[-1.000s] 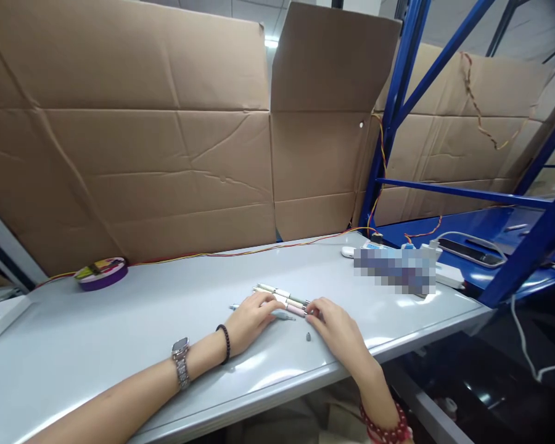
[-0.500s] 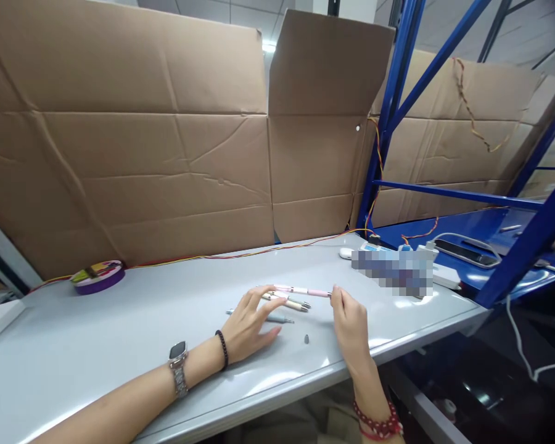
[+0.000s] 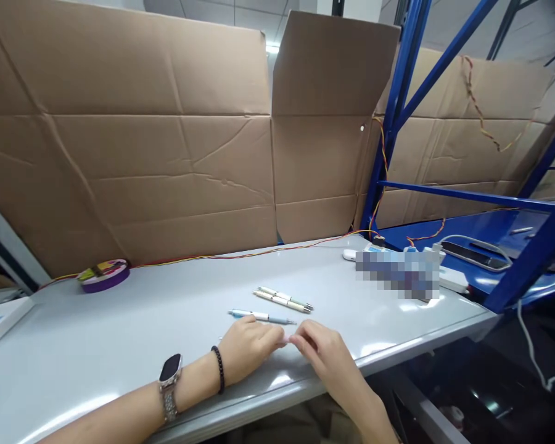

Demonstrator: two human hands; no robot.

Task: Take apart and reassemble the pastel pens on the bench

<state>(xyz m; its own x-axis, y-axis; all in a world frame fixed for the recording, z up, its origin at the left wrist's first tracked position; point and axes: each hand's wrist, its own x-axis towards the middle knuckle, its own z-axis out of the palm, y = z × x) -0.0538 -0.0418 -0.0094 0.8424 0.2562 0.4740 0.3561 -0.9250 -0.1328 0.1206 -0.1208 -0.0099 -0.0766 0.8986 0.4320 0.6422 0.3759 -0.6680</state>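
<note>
Head view, so I went by the light-blue pen (image 3: 262, 317) lying on the pale table (image 3: 176, 308). The pink pen (image 3: 285, 340) was on the near side of it, mostly hidden in the left hand (image 3: 247, 351), whose fingers were curled around it with just a bit of pink poking out. The right hand (image 3: 326, 354) was right up at that pink end, thumb and fingertips bunched close; honestly couldn't tell if they were pinching the pen or something tiny. Two cream-colored pens (image 3: 281, 301) lay side by side just beyond the light-blue pen. Some round purple-sided thing (image 3: 105, 283) sat well off to its left, and a big cardboard sheet (image 3: 166, 172) stood well behind it.
</note>
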